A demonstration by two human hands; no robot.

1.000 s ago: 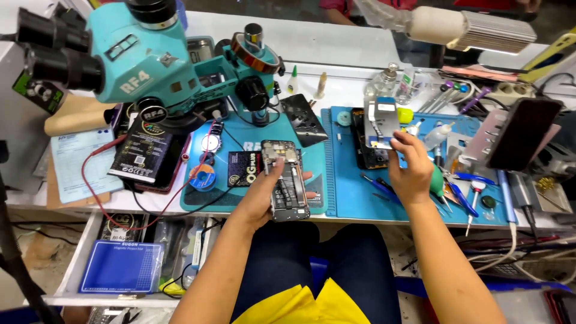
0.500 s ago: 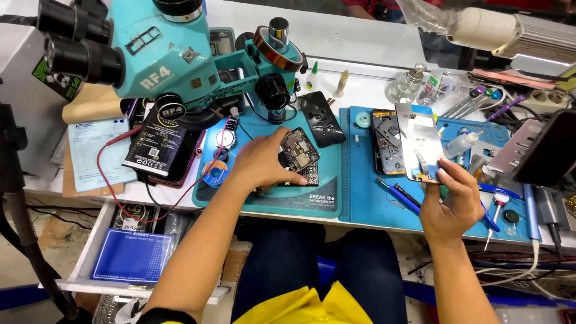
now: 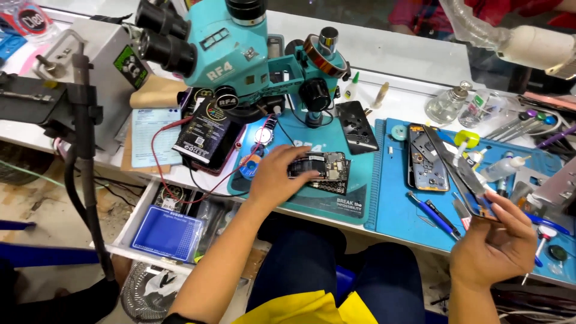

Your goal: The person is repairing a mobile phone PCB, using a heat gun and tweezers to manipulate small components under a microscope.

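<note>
Teal mat (image 3: pixel 336 207) under my left hand (image 3: pixel 277 177), fingertips pinning the opened phone body (image 3: pixel 320 166) on the desk. My right hand (image 3: pixel 493 246) pinches the lifted-off screen panel (image 3: pixel 461 169) (edge-on); separated, I'd say, insides still untouched.

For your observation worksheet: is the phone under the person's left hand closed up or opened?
Opened. The phone under the left hand lies on the teal mat with its internal boards exposed.
</note>
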